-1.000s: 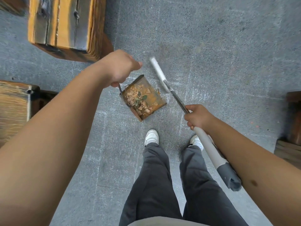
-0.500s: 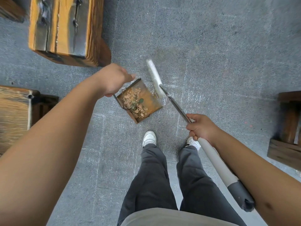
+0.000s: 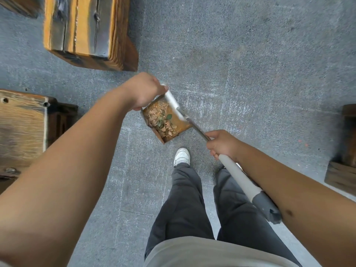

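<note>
A rusty orange metal dustpan [image 3: 182, 125] sits low over the grey paving ahead of my feet, filled with dry leaves and petals [image 3: 160, 121]. My left hand [image 3: 143, 90] is curled round the dustpan's thin upright handle, which the hand mostly hides. My right hand [image 3: 223, 144] grips the shaft of a broom [image 3: 238, 174], grey and white with a dark end cap. The broom's white head [image 3: 172, 100] lies blurred across the far edge of the dustpan, close to my left hand.
A wooden bench block [image 3: 86, 31] stands at the far left, and a second wooden bench [image 3: 21, 126] at the left edge. Dark wooden furniture [image 3: 344, 151] stands at the right edge. My white shoe [image 3: 182, 156] and grey trousers are below the dustpan. Grey stone paving [image 3: 250, 54] stretches ahead.
The broom head has swung left from beside the dustpan onto its far edge. My left hand with the dustpan and my right hand have shifted slightly.
</note>
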Available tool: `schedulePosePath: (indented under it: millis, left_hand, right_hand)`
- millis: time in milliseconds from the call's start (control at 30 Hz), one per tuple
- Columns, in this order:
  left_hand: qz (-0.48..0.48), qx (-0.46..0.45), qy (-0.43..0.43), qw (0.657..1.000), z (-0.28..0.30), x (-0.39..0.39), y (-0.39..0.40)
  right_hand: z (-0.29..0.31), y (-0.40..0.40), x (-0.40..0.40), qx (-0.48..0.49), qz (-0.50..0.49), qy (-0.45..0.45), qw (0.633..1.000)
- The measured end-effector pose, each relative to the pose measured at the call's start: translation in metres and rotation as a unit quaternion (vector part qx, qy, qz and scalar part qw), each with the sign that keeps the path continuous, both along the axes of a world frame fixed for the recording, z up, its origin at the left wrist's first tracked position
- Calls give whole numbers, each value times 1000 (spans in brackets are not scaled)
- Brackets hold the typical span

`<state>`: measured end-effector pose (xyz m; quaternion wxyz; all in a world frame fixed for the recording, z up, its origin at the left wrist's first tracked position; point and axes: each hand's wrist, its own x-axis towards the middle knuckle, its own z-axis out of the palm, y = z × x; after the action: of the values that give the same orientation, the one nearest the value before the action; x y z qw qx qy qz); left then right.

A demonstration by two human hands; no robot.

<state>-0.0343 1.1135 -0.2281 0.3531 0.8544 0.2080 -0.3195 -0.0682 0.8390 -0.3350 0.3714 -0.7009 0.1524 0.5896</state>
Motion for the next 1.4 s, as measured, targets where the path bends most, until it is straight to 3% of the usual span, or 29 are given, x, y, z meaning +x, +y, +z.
schedulePosePath:
  millis: [100,333,700,1033,1233,1400]
  left_hand:
    - [-28,19,2,999,5,-4,-5]
    - [-16,4,14,1000,19,-22,-4]
    - [55,-4,34,998,8,-67,21]
    - [75,5,52,996,-6,-94,33]
    - [84,4,32,996,-8,-95,29]
    - [83,-28,8,996,-1,-99,31]
  right_hand:
    - [12,-10,-12,15,-51,30,998]
    - [38,-36,-1,5,-115,-6,993]
    - [12,-22,6,-42,-23,-59,997]
    - [2,12,-45,-23,84,-53,995]
    - [17,12,-66,19,34,47,998]
    - [47,-10,-55,34,34,29,998]
